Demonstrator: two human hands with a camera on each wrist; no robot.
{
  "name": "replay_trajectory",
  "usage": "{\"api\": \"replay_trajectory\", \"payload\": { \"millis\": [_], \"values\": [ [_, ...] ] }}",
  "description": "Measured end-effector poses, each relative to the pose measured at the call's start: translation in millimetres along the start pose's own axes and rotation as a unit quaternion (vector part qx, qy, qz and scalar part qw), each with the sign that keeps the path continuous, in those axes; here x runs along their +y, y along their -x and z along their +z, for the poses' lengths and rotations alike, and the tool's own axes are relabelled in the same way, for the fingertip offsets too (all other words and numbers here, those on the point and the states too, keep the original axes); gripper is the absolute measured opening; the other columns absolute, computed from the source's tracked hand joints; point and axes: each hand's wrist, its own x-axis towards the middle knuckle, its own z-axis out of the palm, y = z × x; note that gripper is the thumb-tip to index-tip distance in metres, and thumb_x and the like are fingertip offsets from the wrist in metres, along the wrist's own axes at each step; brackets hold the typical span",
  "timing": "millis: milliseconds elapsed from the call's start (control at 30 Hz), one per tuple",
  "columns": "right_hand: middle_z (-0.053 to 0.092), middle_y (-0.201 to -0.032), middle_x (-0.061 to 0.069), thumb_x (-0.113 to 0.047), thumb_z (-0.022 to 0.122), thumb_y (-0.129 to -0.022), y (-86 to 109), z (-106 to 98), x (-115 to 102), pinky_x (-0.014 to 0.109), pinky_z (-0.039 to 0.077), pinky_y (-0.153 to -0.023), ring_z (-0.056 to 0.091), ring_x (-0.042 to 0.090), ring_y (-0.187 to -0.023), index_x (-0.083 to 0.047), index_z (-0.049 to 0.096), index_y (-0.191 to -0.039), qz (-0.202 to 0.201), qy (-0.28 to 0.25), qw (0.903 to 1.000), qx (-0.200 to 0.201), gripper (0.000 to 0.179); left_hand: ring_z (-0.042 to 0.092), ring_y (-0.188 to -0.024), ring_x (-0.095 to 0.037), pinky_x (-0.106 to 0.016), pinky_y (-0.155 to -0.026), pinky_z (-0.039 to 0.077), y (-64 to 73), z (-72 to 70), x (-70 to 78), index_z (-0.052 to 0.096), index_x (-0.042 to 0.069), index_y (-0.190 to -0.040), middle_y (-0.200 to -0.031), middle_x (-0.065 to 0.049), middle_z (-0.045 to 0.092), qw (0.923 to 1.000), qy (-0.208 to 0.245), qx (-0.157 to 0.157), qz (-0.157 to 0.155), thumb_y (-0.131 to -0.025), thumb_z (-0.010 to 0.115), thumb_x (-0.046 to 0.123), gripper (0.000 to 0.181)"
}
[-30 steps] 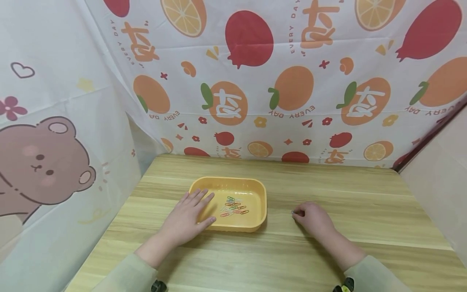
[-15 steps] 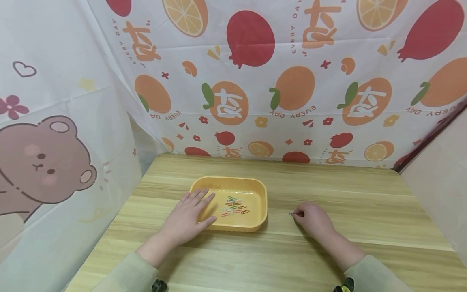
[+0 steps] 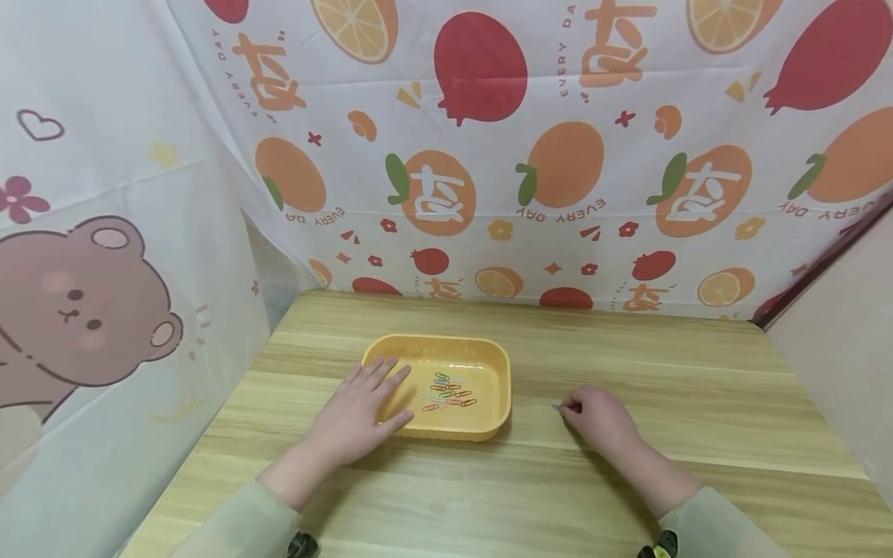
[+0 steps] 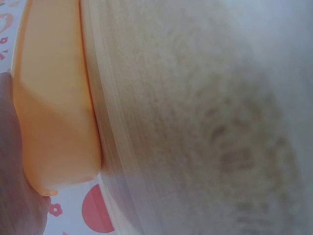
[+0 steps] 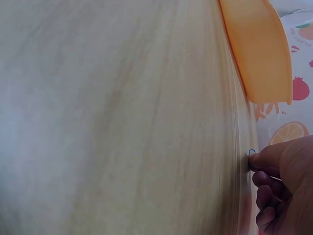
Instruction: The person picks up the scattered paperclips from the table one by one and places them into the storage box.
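Note:
A yellow-orange plastic tray (image 3: 491, 422) stands on the wooden table, with several coloured paper clips (image 3: 446, 394) lying on its floor. My left hand (image 3: 359, 411) rests over the tray's left end, fingers spread and fairly straight, thumb along the near rim. To the right of the tray, my right hand (image 3: 598, 415) is low at the tabletop, thumb and forefinger pinching a small blue paper clip (image 5: 251, 152). Only one end of that clip sticks out past the fingertips; the rest is hidden. In the right wrist view the other fingers are curled in.
The wood-grain table (image 3: 446, 496) reaches back to a fruit-print cloth (image 3: 488, 170). A cloth with a bear print (image 3: 84, 310) hangs along the left side, and a pale panel (image 3: 837, 333) borders the right.
Within the right fingertips the clip's visible end has shifted slightly and sticks out a little further to the left. The left hand and the tray keep their places.

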Motion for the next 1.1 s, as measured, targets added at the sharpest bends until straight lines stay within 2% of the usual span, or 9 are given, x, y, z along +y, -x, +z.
{"api": "replay_trajectory", "payload": {
  "millis": [200, 533, 733, 1000, 1100],
  "values": [
    [0.062, -0.077, -0.006, -0.017, 0.075, -0.087, -0.1, 1, 0, 0.032, 0.049, -0.065, 0.053, 0.010, -0.071, -0.017, 0.073, -0.079, -0.002, 0.000, 1.0000, 0.002, 0.009, 0.026, -0.147, -0.033, -0.055, -0.120, 0.017, 0.9, -0.3, -0.6, 0.036, 0.022, -0.155, -0.160, -0.009, 0.032, 1.0000, 0.002, -0.004, 0.000, -0.096, 0.043, 0.067, 0.075],
    [0.062, -0.077, -0.006, -0.019, 0.074, -0.089, -0.6, 0, -1, 0.032, 0.049, -0.064, 0.053, 0.010, -0.071, -0.018, 0.074, -0.080, 0.005, -0.009, 0.9999, -0.002, 0.009, 0.028, -0.146, -0.034, -0.056, -0.119, 0.018, 2.6, -0.6, -0.4, 0.039, 0.022, -0.154, -0.159, -0.010, 0.034, 1.0000, -0.001, 0.007, 0.003, -0.095, 0.047, 0.065, 0.074],
    [0.065, -0.079, -0.008, -0.023, 0.073, -0.091, -3.9, -2, 0, 0.032, 0.050, -0.065, 0.054, 0.009, -0.071, -0.019, 0.076, -0.084, 0.012, -0.036, 0.9993, -0.005, 0.009, 0.026, -0.147, -0.034, -0.055, -0.120, 0.018, 2.0, -1.4, 0.1, 0.037, 0.023, -0.155, -0.160, -0.009, 0.032, 1.0000, -0.006, -0.003, 0.001, -0.095, 0.044, 0.067, 0.074],
    [0.072, -0.096, -0.003, -0.023, 0.071, -0.092, -8.4, -10, -3, 0.039, 0.054, -0.075, 0.062, 0.010, -0.083, -0.020, 0.078, -0.093, 0.023, -0.080, 0.9965, -0.003, 0.008, 0.026, -0.147, -0.034, -0.054, -0.120, 0.016, 1.2, -3.8, 1.6, 0.037, 0.022, -0.155, -0.160, -0.010, 0.032, 1.0000, -0.006, -0.006, 0.000, -0.095, 0.045, 0.067, 0.075],
    [0.072, -0.095, -0.003, -0.026, 0.070, -0.092, -11.0, -12, -7, 0.037, 0.053, -0.072, 0.061, 0.012, -0.081, -0.019, 0.078, -0.095, 0.037, -0.099, 0.9944, -0.009, 0.010, 0.025, -0.148, -0.034, -0.054, -0.121, 0.014, 0.6, -3.7, 1.7, 0.036, 0.022, -0.155, -0.160, -0.010, 0.032, 1.0000, -0.004, -0.007, 0.000, -0.095, 0.045, 0.067, 0.075]
  ]
}}
